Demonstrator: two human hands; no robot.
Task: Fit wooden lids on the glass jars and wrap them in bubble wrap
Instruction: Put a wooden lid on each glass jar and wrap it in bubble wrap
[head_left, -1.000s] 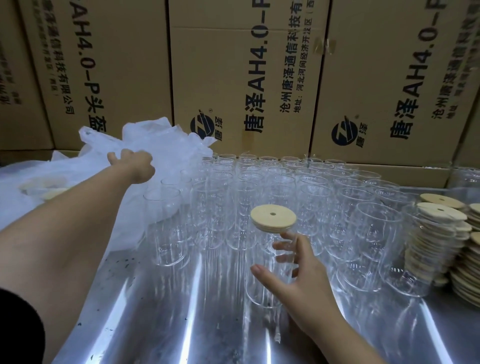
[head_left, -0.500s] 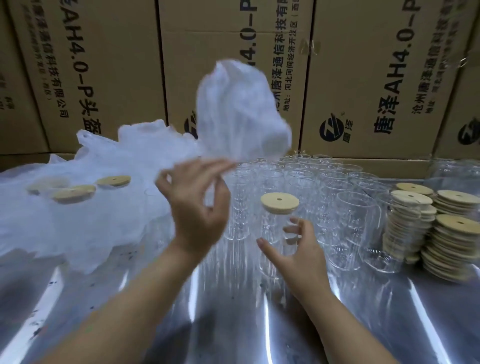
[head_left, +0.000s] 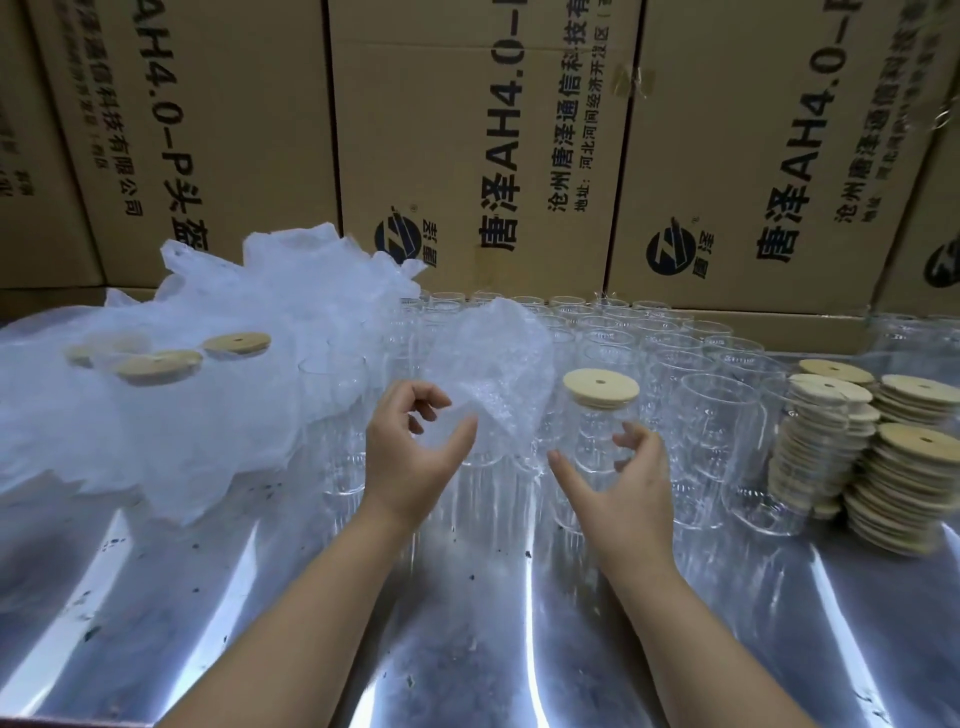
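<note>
A clear glass jar (head_left: 597, 447) with a round wooden lid (head_left: 601, 385) stands at the front of a block of several open glass jars (head_left: 675, 364). My right hand (head_left: 618, 488) cups the jar's near side, thumb to its left and fingers to its right. My left hand (head_left: 410, 457) is raised beside it and pinches the lower edge of a small bubble wrap sheet (head_left: 493, 379). The sheet hangs in the air just left of the lidded jar.
Stacks of wooden lids (head_left: 909, 467) stand at the right. A big heap of bubble wrap (head_left: 234, 395) lies at the left, with lidded wrapped jars (head_left: 156, 366) in it. Cardboard boxes (head_left: 467, 130) wall off the back. The shiny metal table (head_left: 467, 623) reaches to the near edge.
My left hand pulled a bubble wrap sheet off the heap at the left, swung it up, then brought it down beside the lidded jar. My right hand stayed at the jar.
</note>
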